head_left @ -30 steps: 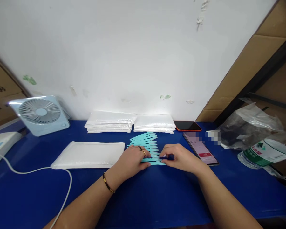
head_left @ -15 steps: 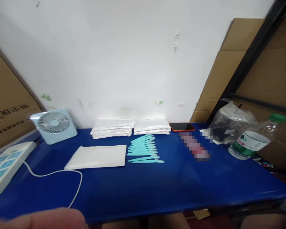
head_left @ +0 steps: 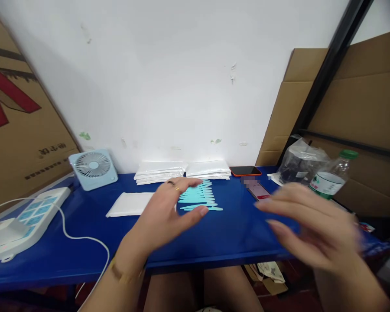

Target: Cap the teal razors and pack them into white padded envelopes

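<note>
My left hand [head_left: 164,212] hovers above the blue table [head_left: 214,242], fingers stretched out and apart, holding nothing. It partly covers a flat white padded envelope [head_left: 126,203] and the left ends of a row of several light-blue plastic sticks [head_left: 199,197]. My right hand [head_left: 308,221] is raised over the table's right part, blurred by motion, with fingers spread and empty. Neither hand touches anything.
Two stacks of white envelopes [head_left: 182,170] lie against the wall. A small blue fan [head_left: 92,168] and a power strip [head_left: 26,219] with a white cable stand at the left. Two phones [head_left: 251,177], a plastic bag [head_left: 299,167] and a water bottle [head_left: 331,175] sit at the right. Cardboard boxes flank the table.
A second ago both hands were on the sticks; they left the table, and now both are raised in the air, open. The camera has pulled back and tilted up.
</note>
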A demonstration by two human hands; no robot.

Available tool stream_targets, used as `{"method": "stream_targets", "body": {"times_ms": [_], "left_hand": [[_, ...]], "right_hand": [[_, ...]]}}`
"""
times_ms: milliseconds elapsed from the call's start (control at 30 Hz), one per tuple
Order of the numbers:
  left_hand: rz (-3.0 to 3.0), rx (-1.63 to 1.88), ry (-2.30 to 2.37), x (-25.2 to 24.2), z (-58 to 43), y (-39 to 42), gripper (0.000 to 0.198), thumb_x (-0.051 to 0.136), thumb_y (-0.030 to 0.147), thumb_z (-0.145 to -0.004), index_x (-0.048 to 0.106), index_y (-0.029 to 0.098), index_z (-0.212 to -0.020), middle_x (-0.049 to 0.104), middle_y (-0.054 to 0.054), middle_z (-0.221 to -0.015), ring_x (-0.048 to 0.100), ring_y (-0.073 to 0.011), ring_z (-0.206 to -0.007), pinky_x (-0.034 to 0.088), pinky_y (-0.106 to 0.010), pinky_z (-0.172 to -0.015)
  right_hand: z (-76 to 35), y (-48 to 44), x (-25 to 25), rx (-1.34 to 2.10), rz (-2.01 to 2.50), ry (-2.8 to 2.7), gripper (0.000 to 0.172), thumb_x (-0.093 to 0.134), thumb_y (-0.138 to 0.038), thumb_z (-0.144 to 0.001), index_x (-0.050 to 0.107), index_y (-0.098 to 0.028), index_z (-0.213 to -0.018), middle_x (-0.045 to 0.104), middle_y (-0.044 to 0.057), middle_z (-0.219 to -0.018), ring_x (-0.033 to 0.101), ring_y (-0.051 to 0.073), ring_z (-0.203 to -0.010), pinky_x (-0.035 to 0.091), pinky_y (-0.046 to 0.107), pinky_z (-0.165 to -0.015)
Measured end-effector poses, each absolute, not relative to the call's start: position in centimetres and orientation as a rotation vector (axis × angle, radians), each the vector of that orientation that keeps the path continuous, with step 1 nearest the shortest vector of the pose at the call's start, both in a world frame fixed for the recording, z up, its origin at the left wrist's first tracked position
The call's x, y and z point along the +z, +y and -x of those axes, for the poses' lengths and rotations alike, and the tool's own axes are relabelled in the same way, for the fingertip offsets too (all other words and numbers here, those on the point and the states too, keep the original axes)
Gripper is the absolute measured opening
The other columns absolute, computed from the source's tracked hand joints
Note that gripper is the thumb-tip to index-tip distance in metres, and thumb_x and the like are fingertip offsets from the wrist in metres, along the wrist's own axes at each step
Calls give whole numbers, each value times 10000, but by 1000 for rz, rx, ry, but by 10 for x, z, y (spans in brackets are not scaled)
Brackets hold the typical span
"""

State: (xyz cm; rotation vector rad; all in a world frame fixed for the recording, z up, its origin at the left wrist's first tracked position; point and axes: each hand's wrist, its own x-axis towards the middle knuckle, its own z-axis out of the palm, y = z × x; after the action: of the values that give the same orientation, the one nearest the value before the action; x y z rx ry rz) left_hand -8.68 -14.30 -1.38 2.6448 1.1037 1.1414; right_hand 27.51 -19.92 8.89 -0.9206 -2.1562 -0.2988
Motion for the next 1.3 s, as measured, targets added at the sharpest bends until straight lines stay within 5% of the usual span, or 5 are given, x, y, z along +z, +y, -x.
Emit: {"method": "stream_targets", "body": {"times_ms": [233, 433, 733, 1000, 1300], "left_hand": [[-2464, -155, 1498, 12, -15, 16, 1336, 684, 678, -389, 38, 124, -1419, -40, -201, -1469, -58, -401, -1330, 125, -556, -1042], [-2501, -112, 1443, -4, -16, 26, 1324, 651, 714, -399, 62, 92, -1409, 135, -232, -1453, 132, -378, -1326, 229, -505, -1025], [-2613, -37, 1439, 0, -21, 28, 907, 680, 525, -523, 360, 139, -1279, 392, -168, -1336, 359, -318, -1225, 378, -375, -938], [-2599, -41, 1482, 0, -35, 28, 546, 680, 311, -546, 526, 127, -1037, 611, -146, -1028, 581, -294, -959, 481, -329, -749], [-2539, 335, 1484, -14, -45, 15, 260, 604, 203, -644, 560, 136, -892, 618, -130, -977, 588, -263, -936, 452, -327, -796]], "right_hand": [[-257, -121, 48, 397, 1217, -2269, 378, 578, -435, -769, 585, -243, -1095, 570, 80, -1021, 564, 203, -870, 482, 218, -465], [-279, -103, 28, 557, 1285, -2196, 457, 567, -462, -768, 529, -248, -1171, 522, 85, -1112, 533, 222, -969, 509, 265, -582], [-247, -8, 13, 584, 1433, -2619, 1292, 760, -571, -404, 62, -213, -1430, 33, 145, -1481, 4, 355, -1340, 138, 480, -1069], [-218, 34, 8, 296, 1473, -2803, 775, 708, -352, -511, 458, -141, -1214, 471, 134, -1169, 462, 294, -1072, 422, 349, -848], [-204, 12, 21, -35, 1621, -2794, 284, 589, -223, -646, 584, -156, -923, 571, 120, -989, 586, 260, -853, 432, 312, -687]]}}
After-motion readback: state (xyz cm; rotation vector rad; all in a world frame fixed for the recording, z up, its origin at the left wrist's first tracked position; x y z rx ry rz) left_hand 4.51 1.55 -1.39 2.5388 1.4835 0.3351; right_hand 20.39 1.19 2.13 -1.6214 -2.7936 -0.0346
